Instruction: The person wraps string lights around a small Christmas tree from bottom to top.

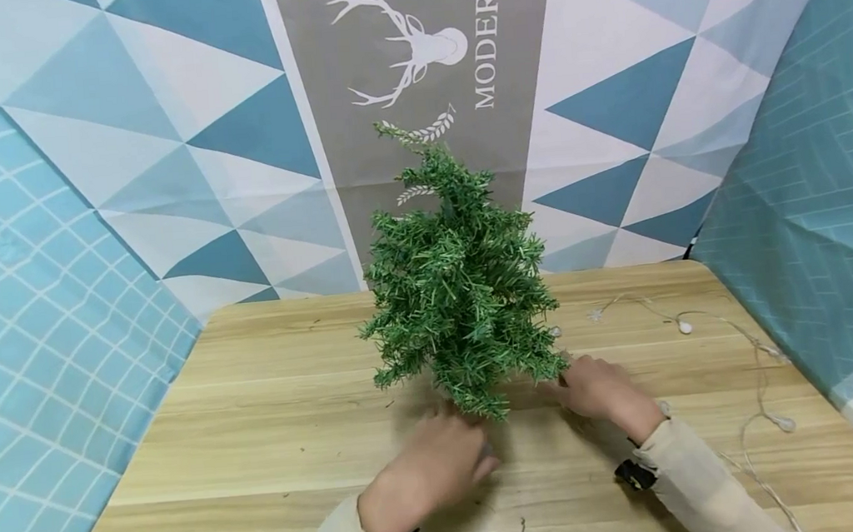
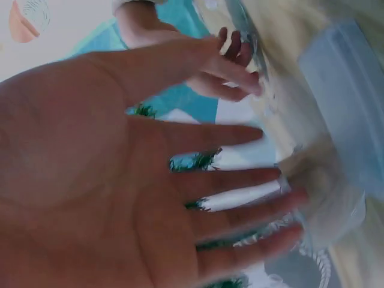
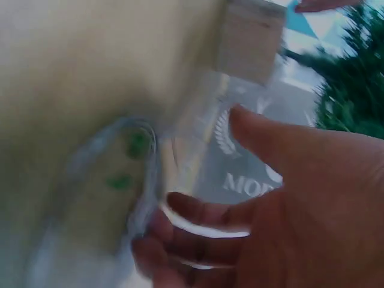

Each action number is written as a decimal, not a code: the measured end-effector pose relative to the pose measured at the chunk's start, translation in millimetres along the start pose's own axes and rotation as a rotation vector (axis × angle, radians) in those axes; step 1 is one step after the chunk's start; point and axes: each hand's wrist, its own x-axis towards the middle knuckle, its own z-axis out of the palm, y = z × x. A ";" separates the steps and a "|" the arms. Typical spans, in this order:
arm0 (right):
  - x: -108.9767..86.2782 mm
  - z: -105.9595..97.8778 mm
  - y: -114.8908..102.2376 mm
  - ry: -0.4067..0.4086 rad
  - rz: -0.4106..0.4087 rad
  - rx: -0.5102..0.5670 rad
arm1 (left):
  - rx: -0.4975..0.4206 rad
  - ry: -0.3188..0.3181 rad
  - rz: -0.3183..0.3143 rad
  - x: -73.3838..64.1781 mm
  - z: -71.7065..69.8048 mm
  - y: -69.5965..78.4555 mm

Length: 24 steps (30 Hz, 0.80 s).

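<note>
A small artificial Christmas tree (image 1: 462, 288) stands on the wooden table (image 1: 260, 446). My left hand (image 1: 431, 470) is blurred at its near side, fingertips partly hidden below the branches. In the left wrist view the palm faces the camera and the left fingers (image 2: 222, 180) are straight and spread. My right hand (image 1: 602, 390) is by the tree's lower right. In the right wrist view its thumb stands apart from loosely bent fingers (image 3: 204, 240); a blurred pale strand (image 3: 147, 174) runs close to the fingertips, contact unclear. A square wooden block (image 3: 252, 42) sits at the trunk's bottom end.
A thin string of lights (image 1: 758, 373) with small bulbs trails along the table's right side. Green needle bits are scattered on the tabletop. A blurred bluish-grey slab (image 2: 348, 102) shows in the left wrist view. Patterned cloth walls (image 1: 228, 139) stand behind and at both sides.
</note>
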 end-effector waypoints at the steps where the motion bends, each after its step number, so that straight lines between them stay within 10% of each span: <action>1: -0.5 2.2 -0.1 -0.024 0.005 -0.044 | -0.021 0.020 0.044 1.7 1.3 2.3; 5: -2.0 5.0 1.3 -0.005 -0.074 -0.113 | -0.017 0.131 0.170 10.1 10.5 8.5; 10: -12.2 -2.0 1.6 0.026 -0.103 0.085 | 0.028 0.223 0.257 18.3 20.1 12.7; 24: -77.9 -59.0 -22.4 0.139 -0.320 0.086 | -0.035 0.483 0.255 27.4 20.6 19.0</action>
